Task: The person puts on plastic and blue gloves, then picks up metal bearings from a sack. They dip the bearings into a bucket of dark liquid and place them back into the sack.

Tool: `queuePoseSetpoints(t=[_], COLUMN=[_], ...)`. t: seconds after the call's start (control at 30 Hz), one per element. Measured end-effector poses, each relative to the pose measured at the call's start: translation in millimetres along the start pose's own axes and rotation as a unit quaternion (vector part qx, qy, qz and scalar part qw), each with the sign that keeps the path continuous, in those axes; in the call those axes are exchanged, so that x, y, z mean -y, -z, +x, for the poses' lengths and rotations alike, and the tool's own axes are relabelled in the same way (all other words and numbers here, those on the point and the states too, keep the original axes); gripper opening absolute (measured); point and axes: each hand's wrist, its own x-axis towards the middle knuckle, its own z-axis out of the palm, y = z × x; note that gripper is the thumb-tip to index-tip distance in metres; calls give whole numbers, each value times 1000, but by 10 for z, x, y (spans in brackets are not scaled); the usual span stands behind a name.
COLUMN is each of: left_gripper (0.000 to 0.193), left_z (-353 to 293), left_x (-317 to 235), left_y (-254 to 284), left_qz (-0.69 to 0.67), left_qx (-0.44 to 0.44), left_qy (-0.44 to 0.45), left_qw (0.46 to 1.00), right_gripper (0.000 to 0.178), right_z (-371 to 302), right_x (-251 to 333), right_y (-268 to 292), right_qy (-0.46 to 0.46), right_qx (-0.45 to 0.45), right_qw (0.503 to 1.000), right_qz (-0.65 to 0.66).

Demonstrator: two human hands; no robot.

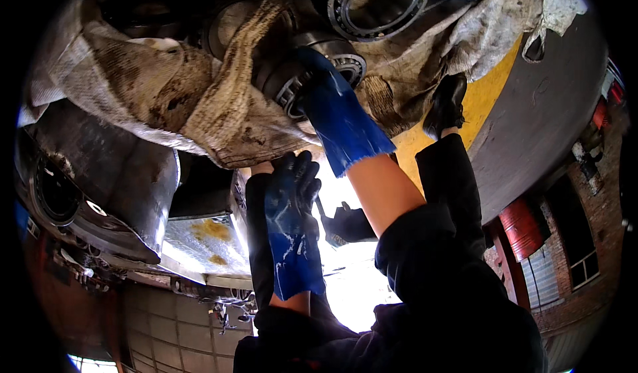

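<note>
My right hand [335, 104], in a long blue glove, reaches up onto a dark roller bearing [288, 95] and grips its ring; the fingertips are largely hidden. A second roller bearing [352, 67] sits right behind that hand. Farther back lies a larger roller bearing [337, 15], its rollers showing around a wide bore. Lower and to the left, my left hand [292, 203] wears a wet-looking blue glove darkened at the fingers. Its fingers stretch upward near the sack's edge, holding nothing visible. The bearings rest on a stained woven sack [133, 74].
A grey curved metal housing [106, 173] stands at the left, beside a rust-stained metal sheet [206, 237]. To the right are a yellow panel [475, 107], a dark shoe [446, 107] and grey floor [541, 114]. A red drum [520, 230] stands near the brick wall.
</note>
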Motion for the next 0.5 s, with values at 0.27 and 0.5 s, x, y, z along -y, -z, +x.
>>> queuePoseSetpoints(t=[0.27,0.5], left_gripper=[62,59], left_z=[-84,72], left_x=[85,436], left_y=[-197,-328], left_qz=[92,256], left_qx=[-58,16], left_qy=[-58,-95], left_qw=[992,962], right_gripper=[23,26], right_z=[-1242,-1351], right_x=[-253,-506], right_y=[302,642], right_qy=[-194,-329], right_qx=[-28,-63], right_qw=[944,828], right_qz=[266,451])
